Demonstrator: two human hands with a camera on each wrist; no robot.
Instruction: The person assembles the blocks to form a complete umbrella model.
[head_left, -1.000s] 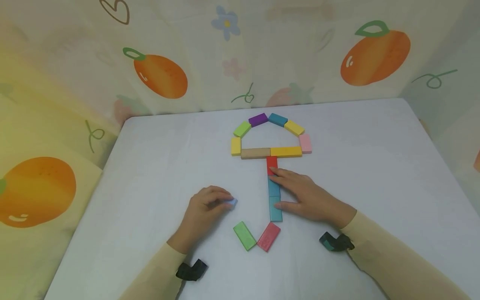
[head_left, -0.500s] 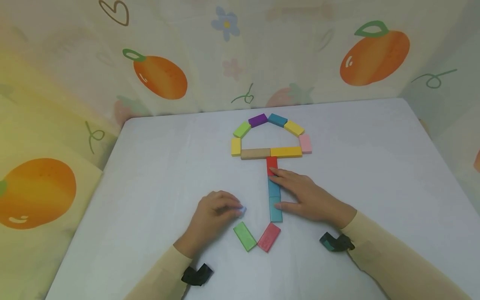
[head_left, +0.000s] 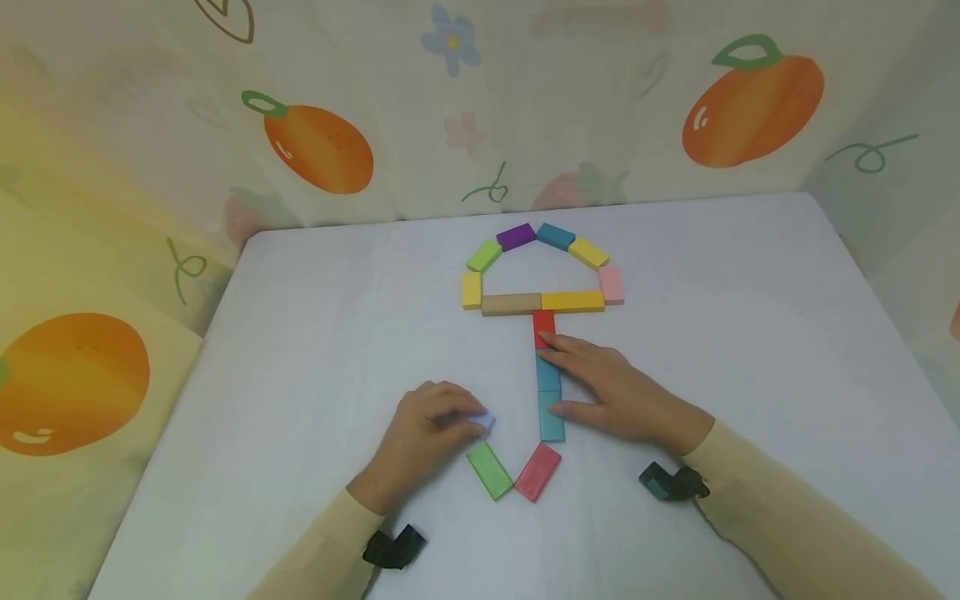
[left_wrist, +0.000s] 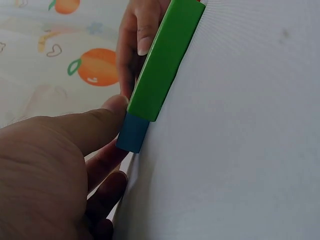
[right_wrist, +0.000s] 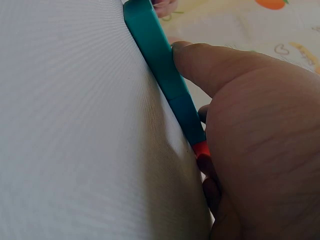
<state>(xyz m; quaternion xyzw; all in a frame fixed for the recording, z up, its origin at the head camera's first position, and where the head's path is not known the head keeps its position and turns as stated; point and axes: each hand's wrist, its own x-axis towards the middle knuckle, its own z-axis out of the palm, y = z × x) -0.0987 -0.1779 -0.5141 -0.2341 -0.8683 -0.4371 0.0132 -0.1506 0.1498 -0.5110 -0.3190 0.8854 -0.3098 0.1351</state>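
Observation:
Between thumb and fingers, my left hand (head_left: 423,437) pinches a light blue block (head_left: 486,422) at the upper end of the green block (head_left: 490,471). In the left wrist view the same block (left_wrist: 133,132) looks dark blue and sits against the green block's end. A dark pink block (head_left: 538,472) meets the green one at its lower corner, forming a V. My right hand (head_left: 618,392) rests with extended fingers on the column of a red block (head_left: 543,325), a blue block (head_left: 548,377) and a teal block (head_left: 552,421). The teal block's lower end meets the pink one.
Above the column, a tan block (head_left: 511,305) and a long yellow block (head_left: 572,302) form a bar. Several coloured blocks, among them a purple block (head_left: 516,237) and a pink block (head_left: 611,285), arch over it. A fruit-patterned cloth (head_left: 585,100) hangs behind the white table (head_left: 750,333).
My left hand has moved right and slightly down, bringing the light blue block to the green block's upper end. The right hand has stayed on the column.

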